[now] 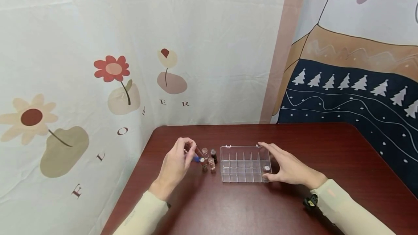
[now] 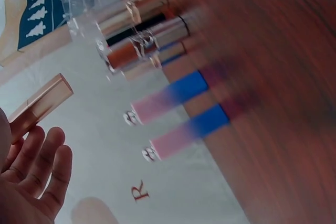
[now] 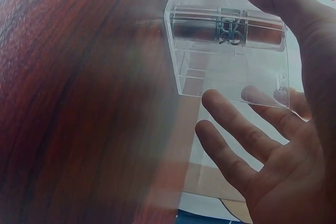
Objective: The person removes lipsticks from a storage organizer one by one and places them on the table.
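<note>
My left hand (image 1: 176, 162) holds a shiny rose-gold lipstick tube (image 2: 44, 103) above the table, left of a group of standing tubes. These include a gold tube (image 2: 152, 3), a silver-and-orange tube (image 2: 123, 51) and two pink tubes with blue ends (image 2: 189, 87). My right hand (image 1: 287, 164) grips the right end of a clear compartment box (image 1: 236, 162), thumb at the front and fingers at the back. One tube (image 3: 231, 27) with a patterned band stands in the box's right front compartment. The left hand's fingertips are partly hidden in the head view.
The dark red wooden table (image 1: 241, 209) carries the box and tubes. A printed cloth (image 1: 209, 46) hangs behind the table's back edge, with a dark tree-patterned cloth (image 1: 346, 100) at the right.
</note>
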Demonstrator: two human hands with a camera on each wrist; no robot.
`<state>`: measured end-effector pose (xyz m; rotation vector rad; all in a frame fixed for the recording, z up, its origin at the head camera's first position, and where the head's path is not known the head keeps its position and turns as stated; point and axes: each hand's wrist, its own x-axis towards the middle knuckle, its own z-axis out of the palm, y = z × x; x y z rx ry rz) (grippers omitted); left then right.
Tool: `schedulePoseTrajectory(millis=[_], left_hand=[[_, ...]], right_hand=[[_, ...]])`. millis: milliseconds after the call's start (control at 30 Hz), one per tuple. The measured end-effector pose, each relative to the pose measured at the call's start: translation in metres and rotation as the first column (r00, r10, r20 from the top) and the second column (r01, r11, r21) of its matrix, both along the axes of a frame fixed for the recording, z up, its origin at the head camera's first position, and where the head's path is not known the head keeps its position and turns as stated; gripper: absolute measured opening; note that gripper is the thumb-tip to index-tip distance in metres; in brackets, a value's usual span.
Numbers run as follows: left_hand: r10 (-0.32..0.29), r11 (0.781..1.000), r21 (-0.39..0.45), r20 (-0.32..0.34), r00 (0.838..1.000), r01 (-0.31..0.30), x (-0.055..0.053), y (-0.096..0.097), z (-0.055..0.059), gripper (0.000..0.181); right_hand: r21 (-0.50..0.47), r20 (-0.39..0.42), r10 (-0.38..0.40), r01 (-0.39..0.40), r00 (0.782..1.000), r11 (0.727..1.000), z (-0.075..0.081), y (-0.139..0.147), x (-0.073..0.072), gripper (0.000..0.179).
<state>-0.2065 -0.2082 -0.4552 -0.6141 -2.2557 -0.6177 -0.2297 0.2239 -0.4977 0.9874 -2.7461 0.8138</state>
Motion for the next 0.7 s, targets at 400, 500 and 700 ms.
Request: schedulePoseTrajectory(millis=[400, 500, 700], left_hand=[[0.105, 0.994, -0.033, 0.093, 0.990, -0.102, 0.001, -0.018, -0.015, 0.016], [0.113, 0.993, -0.057, 0.132, 0.985, -0.106, 0.001, -0.020, -0.019, 0.013], [0.127, 0.988, -0.107, 0.178, 0.976, -0.109, 0.001, -0.022, -0.027, 0.014]], right_hand=[[-0.006, 0.000, -0.004, 0.004, 1.000, 1.000, 0.001, -0.001, 0.001, 0.112], [-0.005, 0.005, -0.009, 0.009, 1.000, 1.000, 0.001, -0.001, 0.001, 0.112], [0.001, -0.013, -0.015, 0.015, 1.000, 1.000, 0.001, -0.002, 0.003, 0.112]])
